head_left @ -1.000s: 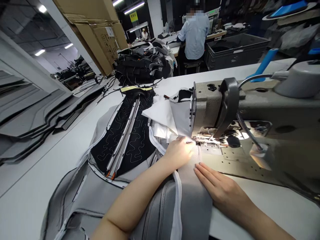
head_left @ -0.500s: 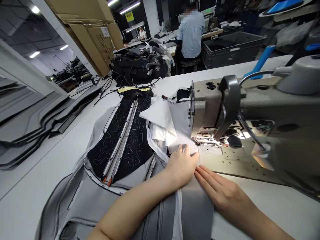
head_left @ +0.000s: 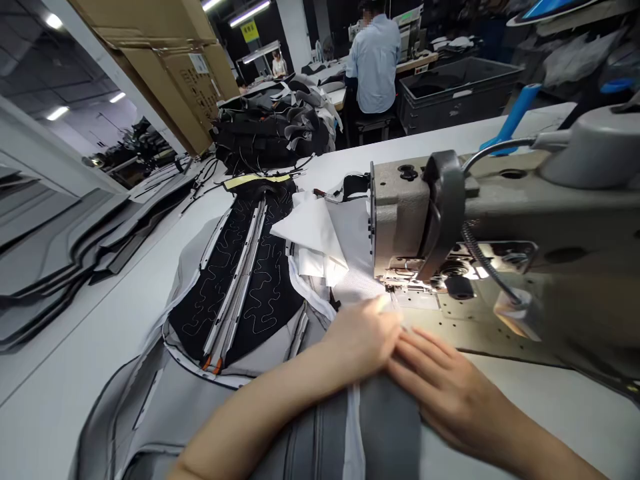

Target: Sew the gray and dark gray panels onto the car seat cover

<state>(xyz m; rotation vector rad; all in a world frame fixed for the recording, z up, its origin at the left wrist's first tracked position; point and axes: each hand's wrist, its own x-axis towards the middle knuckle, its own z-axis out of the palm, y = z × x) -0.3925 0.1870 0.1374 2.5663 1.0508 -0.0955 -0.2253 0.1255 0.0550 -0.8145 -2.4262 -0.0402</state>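
Observation:
A grey fabric cover with a black stitched panel and white edging spreads across the table. Its pale section runs under the presser foot of a sewing machine. My left hand is closed on the grey fabric just in front of the needle area; its fingertips are blurred and partly hidden. Against it, my right hand lies with fingers stretched along the fabric's right edge. A folded white sheet of cloth rests on the cover, left of the machine head.
Stacked grey panels lie along the left. Behind the cover are a heap of dark and grey pieces and a cardboard box. A person in a light blue shirt sits beyond, beside a grey bin. A blue-handled tool stands behind the machine.
My left hand's fingers, spread on the fabric before, have drawn in and blur with motion. My right hand has moved closer against it. The whole view has shifted slightly.

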